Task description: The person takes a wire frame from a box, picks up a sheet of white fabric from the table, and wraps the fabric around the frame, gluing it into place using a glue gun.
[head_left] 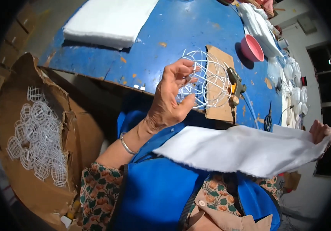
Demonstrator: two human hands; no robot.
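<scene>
My left hand (170,101) grips a white wire cage ball (208,79) and holds it up over the near edge of the blue table (173,34). My right hand (321,132) pinches the far end of a long strip of white padding (242,149) that stretches across my lap, over my blue apron (157,192). A glue gun (235,85) lies on a piece of cardboard (220,57) just behind the cage.
A torn cardboard box (26,154) at my left holds several more white wire cages (38,138). A stack of white padding (107,21) lies at the table's far left. A pink bowl (252,48), scissors (268,119) and white finished pieces (294,84) sit at the right.
</scene>
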